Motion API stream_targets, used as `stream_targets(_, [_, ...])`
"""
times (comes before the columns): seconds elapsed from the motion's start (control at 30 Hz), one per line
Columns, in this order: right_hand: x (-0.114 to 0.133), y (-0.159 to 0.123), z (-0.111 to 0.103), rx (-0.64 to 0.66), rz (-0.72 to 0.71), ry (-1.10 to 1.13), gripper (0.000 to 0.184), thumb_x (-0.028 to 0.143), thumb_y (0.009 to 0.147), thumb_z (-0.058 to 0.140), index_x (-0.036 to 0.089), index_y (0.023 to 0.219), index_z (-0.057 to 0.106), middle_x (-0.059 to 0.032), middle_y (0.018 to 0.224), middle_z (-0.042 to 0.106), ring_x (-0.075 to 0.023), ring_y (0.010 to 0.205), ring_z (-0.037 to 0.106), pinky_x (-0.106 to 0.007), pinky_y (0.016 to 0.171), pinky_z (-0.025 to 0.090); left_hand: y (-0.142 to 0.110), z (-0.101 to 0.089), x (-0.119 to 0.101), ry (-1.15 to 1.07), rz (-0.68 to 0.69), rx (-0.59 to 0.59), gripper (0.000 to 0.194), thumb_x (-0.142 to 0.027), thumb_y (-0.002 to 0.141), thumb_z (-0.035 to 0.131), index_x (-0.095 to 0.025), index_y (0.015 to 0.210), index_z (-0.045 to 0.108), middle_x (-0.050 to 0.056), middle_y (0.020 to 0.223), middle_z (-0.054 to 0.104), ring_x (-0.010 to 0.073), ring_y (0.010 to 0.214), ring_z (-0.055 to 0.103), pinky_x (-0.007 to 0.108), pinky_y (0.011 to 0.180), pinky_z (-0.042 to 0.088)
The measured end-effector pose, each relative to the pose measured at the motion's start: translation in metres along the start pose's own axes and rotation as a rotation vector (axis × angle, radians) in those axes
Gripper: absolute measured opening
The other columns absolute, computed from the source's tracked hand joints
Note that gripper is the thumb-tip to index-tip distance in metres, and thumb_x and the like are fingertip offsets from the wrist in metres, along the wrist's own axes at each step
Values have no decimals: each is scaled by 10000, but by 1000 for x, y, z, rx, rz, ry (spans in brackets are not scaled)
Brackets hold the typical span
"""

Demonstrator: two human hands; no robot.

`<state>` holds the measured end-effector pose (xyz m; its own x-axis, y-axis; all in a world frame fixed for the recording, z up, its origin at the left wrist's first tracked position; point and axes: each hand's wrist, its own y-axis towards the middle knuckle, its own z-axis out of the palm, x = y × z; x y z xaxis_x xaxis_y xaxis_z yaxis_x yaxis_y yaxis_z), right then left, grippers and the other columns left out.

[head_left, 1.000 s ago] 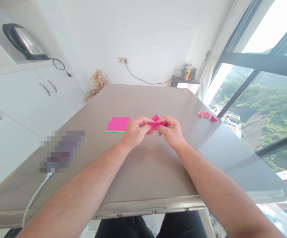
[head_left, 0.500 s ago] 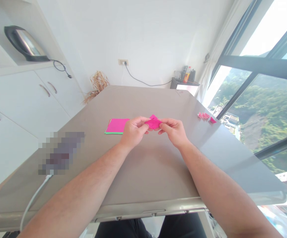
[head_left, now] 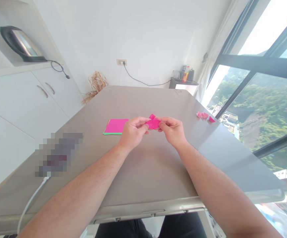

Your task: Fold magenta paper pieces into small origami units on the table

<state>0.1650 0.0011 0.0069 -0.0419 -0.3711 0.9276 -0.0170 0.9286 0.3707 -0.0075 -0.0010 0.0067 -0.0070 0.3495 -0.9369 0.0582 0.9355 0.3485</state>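
Note:
A small folded piece of bright pink origami paper is held above the middle of the table between both hands. My left hand pinches its left side, thumb toward me. On its right side, my right hand grips it between thumb and fingers. A peak of the paper sticks up between the hands. Just left of my left hand lies a stack of square paper, pink on top with green showing at the edge. My left hand hides its right end.
Several small folded pink pieces lie near the table's right edge by the window. A blurred-out device with a white cable rests on the left. The grey table reaches toward the wall.
The fingers of my right hand have shifted on the pink paper, and its folds sit slightly differently. The whole view has moved a little.

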Motion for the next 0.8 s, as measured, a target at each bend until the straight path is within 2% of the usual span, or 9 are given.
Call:
stream_targets(0.23, [0,-1,1,32,-4,-30,246,274,816,625,273,999,789,-15,909,766,-180,806,692,-347,714,588,1,-1,-2,-7,-15,-33,257,-362,755,754,-197,951,763,66,910,784,210,814,733,289,637,586])
stream_targets(0.43, [1,-1,1,87,-17,-54,199,279,832,621,256,949,781,-11,802,754,-179,779,708,-323,676,587,2,-2,-5,15,-39,-37,222,-311,755,739,-188,938,764,62,852,782,213,786,739,290,628,584])
stream_targets(0.63, [1,0,-2,125,12,4,241,235,772,633,226,974,764,-16,788,759,-189,774,719,-314,653,591,2,-2,-4,-38,-73,-26,224,-269,748,719,-177,951,745,56,773,774,217,713,742,285,576,574])
stream_targets(0.8, [1,1,-3,147,11,18,286,214,756,599,228,985,770,-22,845,767,-201,841,717,-313,667,589,2,-2,-5,-64,-88,-37,230,-243,728,728,-183,950,746,54,796,775,225,737,747,302,609,589])
